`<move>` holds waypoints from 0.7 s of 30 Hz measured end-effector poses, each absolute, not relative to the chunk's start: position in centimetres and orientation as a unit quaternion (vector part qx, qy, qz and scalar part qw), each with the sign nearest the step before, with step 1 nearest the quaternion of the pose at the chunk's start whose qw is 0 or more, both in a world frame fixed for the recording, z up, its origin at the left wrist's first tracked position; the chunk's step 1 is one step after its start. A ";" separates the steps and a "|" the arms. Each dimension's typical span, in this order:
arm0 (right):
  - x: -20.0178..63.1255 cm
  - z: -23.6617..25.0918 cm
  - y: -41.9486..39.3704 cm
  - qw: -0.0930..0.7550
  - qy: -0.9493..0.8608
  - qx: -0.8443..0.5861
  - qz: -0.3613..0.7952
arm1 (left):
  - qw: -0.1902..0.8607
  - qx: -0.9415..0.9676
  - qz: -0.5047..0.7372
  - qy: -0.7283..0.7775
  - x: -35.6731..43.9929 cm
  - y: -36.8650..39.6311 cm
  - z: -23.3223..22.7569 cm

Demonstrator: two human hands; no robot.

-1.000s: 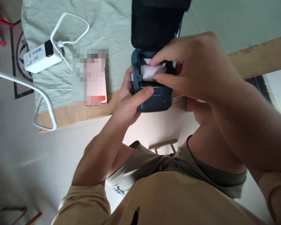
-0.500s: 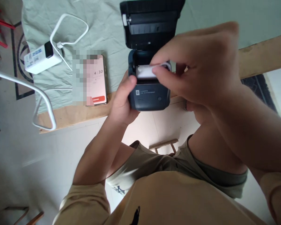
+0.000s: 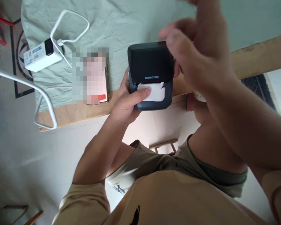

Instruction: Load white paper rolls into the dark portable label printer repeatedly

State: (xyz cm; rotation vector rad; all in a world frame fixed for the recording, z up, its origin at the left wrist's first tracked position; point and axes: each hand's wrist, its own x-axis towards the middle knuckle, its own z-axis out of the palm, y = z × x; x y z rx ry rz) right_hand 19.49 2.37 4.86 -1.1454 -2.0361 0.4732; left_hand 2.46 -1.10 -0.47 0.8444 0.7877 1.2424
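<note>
A dark label printer [image 3: 151,64] with its lid down is held at the table's front edge. My left hand [image 3: 131,101] grips it from the left, its thumb pressing on a white paper strip [image 3: 158,93] that comes out below the lid and has a torn edge. My right hand [image 3: 196,47] is at the printer's upper right corner, fingers apart and partly blurred, holding nothing that I can see. Whether its fingertips touch the lid I cannot tell.
On the green cloth [image 3: 114,25] lie a white power bank [image 3: 41,56] with a looped white cable [image 3: 72,12] and a phone [image 3: 97,81], partly blurred out. The table's wooden edge [image 3: 84,114] runs in front. A thick white bent rod [image 3: 46,100] crosses at the left.
The printer's lid has swung down from open to closed over the paper roll. My right hand has let go of the paper and moved up; my left thumb now lies on the paper strip.
</note>
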 end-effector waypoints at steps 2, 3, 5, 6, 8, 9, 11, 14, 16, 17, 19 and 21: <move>19.3 4.6 2.3 0.380 -0.780 -0.448 0.214 | 0.660 0.378 0.549 0.347 2.5 -1.2 -0.4; 19.2 4.5 2.3 0.376 -0.780 -0.448 0.223 | 0.663 0.379 0.550 0.339 2.6 -1.2 -0.4; 19.0 4.4 2.2 0.354 -0.785 -0.449 0.241 | 0.671 0.374 0.558 0.314 2.7 -1.2 -0.3; 19.0 4.4 2.1 0.342 -0.784 -0.447 0.262 | 0.677 0.370 0.561 0.301 2.8 -1.2 -0.2; 18.9 4.3 2.2 0.331 -0.778 -0.428 0.318 | 0.685 0.363 0.565 0.282 2.9 -1.3 0.0; 18.8 4.2 2.2 0.331 -0.776 -0.411 0.346 | 0.689 0.361 0.565 0.276 2.9 -1.3 0.1; 18.8 4.0 2.3 0.335 -0.771 -0.385 0.382 | 0.693 0.359 0.565 0.269 3.0 -1.3 0.3; 18.7 3.6 2.5 0.343 -0.762 -0.371 0.405 | 0.689 0.367 0.559 0.279 2.8 -1.3 0.5; 18.6 3.3 2.5 0.358 -0.759 -0.364 0.404 | 0.688 0.375 0.549 0.291 2.7 -1.4 0.7; 18.6 3.1 2.5 0.367 -0.758 -0.359 0.401 | 0.689 0.374 0.546 0.295 2.7 -1.4 0.8; 18.6 2.8 2.4 0.384 -0.757 -0.353 0.394 | 0.691 0.362 0.548 0.302 2.8 -1.4 1.1; 18.5 2.6 2.3 0.393 -0.745 -0.360 0.402 | 0.691 0.344 0.553 0.314 3.0 -1.2 1.4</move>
